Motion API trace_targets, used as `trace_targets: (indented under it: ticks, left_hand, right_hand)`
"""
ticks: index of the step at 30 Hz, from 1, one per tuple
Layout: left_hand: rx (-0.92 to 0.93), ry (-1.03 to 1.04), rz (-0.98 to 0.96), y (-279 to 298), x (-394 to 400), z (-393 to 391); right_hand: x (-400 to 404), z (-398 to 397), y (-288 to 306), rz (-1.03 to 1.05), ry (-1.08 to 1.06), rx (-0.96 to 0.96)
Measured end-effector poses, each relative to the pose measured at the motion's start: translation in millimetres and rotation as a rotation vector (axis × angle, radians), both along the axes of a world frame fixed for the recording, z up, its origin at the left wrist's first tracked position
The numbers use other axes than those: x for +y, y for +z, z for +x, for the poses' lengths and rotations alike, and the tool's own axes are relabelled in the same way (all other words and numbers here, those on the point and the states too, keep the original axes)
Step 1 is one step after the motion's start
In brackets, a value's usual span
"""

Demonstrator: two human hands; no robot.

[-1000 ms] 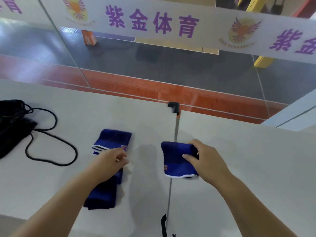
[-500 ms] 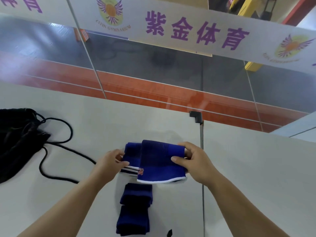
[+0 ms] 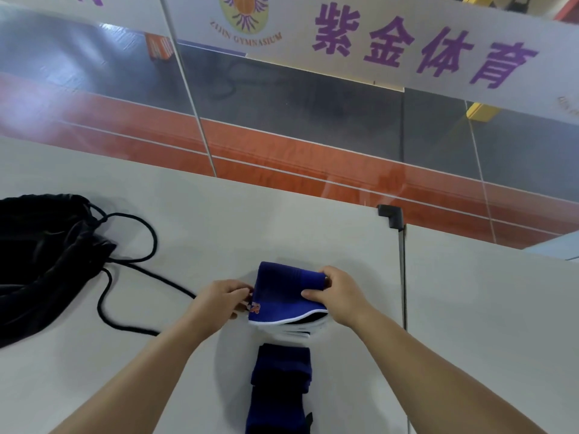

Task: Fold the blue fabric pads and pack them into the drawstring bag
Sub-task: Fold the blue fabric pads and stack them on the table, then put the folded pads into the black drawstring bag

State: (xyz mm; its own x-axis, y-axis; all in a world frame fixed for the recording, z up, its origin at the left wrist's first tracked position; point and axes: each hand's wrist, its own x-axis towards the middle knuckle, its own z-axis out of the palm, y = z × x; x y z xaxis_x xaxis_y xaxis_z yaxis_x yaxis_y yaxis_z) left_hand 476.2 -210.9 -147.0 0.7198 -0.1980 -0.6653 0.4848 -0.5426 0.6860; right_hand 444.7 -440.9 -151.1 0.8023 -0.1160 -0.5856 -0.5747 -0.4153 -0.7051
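Note:
A folded blue fabric pad (image 3: 282, 296) with a white edge lies on top of another pad, whose white-striped edge (image 3: 294, 335) peeks out beneath it. My right hand (image 3: 336, 296) pinches the top pad's right side, thumb on top. My left hand (image 3: 222, 297) holds the stack's left edge by the small orange logo. A longer dark blue pad (image 3: 280, 389) lies on the white table just nearer to me. The black drawstring bag (image 3: 40, 261) lies crumpled at the far left, its cord (image 3: 125, 296) looping toward my left hand.
The white table (image 3: 470, 324) has a seam (image 3: 402, 277) to the right of my hands, with a black corner bracket (image 3: 390, 214) at its far end. Behind the table stands a glass wall with a printed banner (image 3: 407, 48).
My right hand carried its folded pad left and laid it squarely over the pad at my left hand. The two now sit stacked, and the view has shifted right.

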Motion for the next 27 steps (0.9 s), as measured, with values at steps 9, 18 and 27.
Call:
trace_targets:
  ticks: [9, 18, 27]
  left_hand:
    - [-0.196, -0.211, 0.256, -3, -15, 0]
    - [-0.218, -0.244, 0.241, -9, -13, -3]
    - [-0.315, -0.579, 0.335, 9, 3, -6]
  right_hand:
    - [9, 14, 2, -0.376, 0.344, -0.014]
    - [12, 10, 12, -0.355, 0.297, 0.097]
    - [4, -18, 63, -0.479, 0.244, -0.116]
